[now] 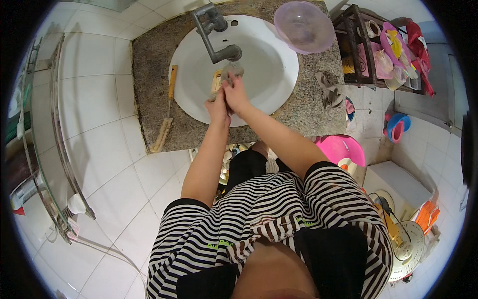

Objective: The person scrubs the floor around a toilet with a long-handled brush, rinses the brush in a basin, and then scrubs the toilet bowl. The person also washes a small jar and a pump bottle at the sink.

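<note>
My left hand (pixel 217 111) is closed around the near end of a bottle (pixel 216 83) with a pale, printed label. The bottle is held over the white oval sink basin (pixel 261 89), its far end pointing at the faucet. My right hand (pixel 236 96) lies against the left one and holds a greyish wad (pixel 233 70), possibly a cloth or scrubber, beside the bottle. That wad is right under the spout of the grey faucet (pixel 232 53); whether water runs is hard to tell. My fingers hide part of the bottle.
On the granite counter (pixel 149 74) a wooden-handled bottle brush (pixel 170 91) lies left of the basin. A translucent purple bowl (pixel 304 28) overlaps the basin's right rim. A grey rag (pixel 330 89) and a dark rack (pixel 364 48) with bags are to the right; a pink basin (pixel 341 149) stands below.
</note>
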`<state>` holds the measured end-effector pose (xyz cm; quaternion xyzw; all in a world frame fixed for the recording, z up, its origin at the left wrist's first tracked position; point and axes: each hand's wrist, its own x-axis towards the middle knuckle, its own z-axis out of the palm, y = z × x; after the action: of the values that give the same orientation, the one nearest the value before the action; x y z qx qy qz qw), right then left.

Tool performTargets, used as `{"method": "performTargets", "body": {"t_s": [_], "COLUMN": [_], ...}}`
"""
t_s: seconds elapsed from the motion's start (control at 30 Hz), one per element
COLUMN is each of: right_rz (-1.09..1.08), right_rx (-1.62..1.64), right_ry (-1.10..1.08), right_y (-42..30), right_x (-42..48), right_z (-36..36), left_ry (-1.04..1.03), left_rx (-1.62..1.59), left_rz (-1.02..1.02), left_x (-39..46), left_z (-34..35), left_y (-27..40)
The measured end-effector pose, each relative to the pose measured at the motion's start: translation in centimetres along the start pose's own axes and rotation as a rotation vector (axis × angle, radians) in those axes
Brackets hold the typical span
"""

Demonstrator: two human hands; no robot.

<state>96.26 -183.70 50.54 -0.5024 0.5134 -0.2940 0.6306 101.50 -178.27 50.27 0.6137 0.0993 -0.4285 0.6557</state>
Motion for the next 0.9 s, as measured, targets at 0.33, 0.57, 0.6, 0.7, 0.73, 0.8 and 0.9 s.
{"method": "performTargets", "body": {"t_s": [0.33, 0.57, 0.6, 0.7, 0.73, 0.8, 0.9], "right_rz": [0.570, 0.639, 0.653, 0.620, 0.624, 0.559, 0.347], "right_rx": [1.148, 1.038, 1.033, 0.782, 0.842, 0.573, 0.375], "right_ry": [-0.273, -0.180, -0.198, -0.174, -0.145, -0.080, -0.052], "right_y": [0.2, 1.8, 1.4, -0.4, 0.0, -0.5, -1.9], "right_x": [2.6, 0.6, 0.1, -1.8, -1.9, -1.7, -2.4], "right_z": [-3.1, -2.8, -3.0, -2.5, -3.1, -4.7, -7.1], "left_ry": [-0.236, -0.247, -0.282, 0.081, 0.021, 0.003, 0.047], "left_rx": [-0.178, 0.155, 0.205, 0.835, 0.823, 0.961, 1.170], "left_rz": [-0.469, -0.279, -0.158, 0.466, 0.379, 0.509, 0.637], "left_x": [-3.7, -1.3, -1.3, -1.2, -1.5, -2.1, -3.8], "left_z": [2.1, 0.8, 0.8, 0.6, 0.8, 0.2, -0.6], "left_y": [4.1, 2.6, 2.8, 2.9, 4.0, 6.6, 11.9]}}
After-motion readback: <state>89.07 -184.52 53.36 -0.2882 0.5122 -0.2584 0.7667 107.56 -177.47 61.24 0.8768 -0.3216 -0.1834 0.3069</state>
